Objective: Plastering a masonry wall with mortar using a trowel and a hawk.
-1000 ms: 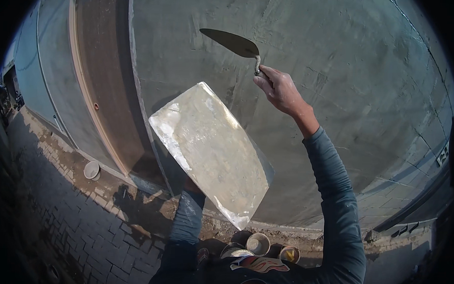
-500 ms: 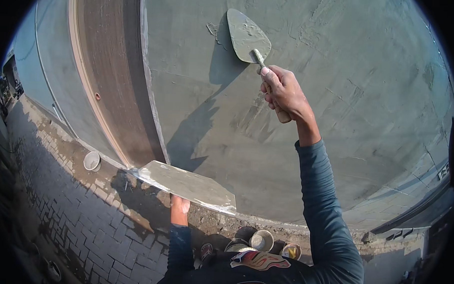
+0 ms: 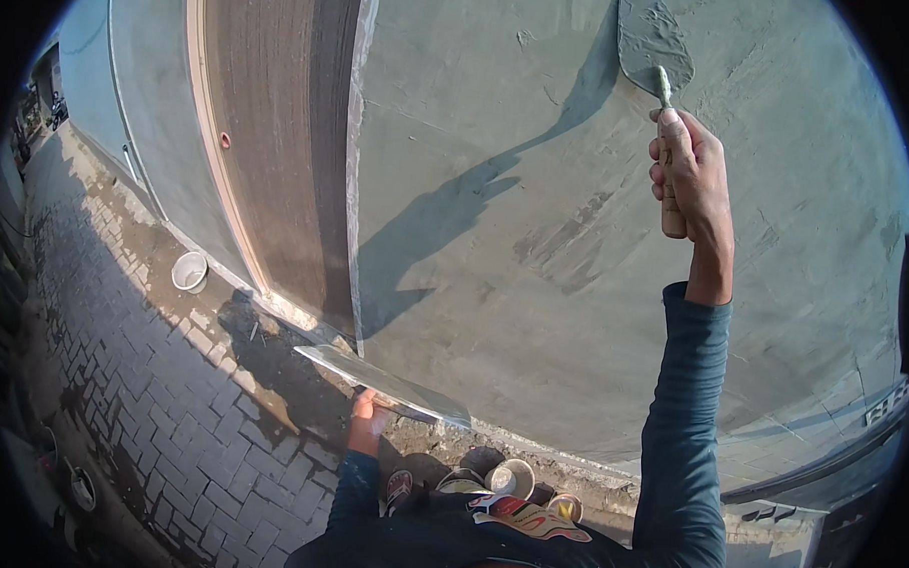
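My right hand is closed around the wooden handle of a pointed trowel. Its blade, smeared with wet grey mortar, is at the upper part of the grey plastered wall; whether the whole blade touches is unclear. Down by the wall's foot, my left hand grips a flat mortar board from underneath. The board is tilted and seen nearly edge-on, and the fingers under it are partly hidden. A shadow of the trowel and my arm falls across the wall.
A brown door panel with a pale frame borders the plaster at left. One white bucket stands on the ground near the paving. More buckets sit close by my feet along the wall base.
My right hand has carried the trowel up and right across the wall. The mortar board now appears lower and more edge-on in my left hand. The view has shifted to the right.
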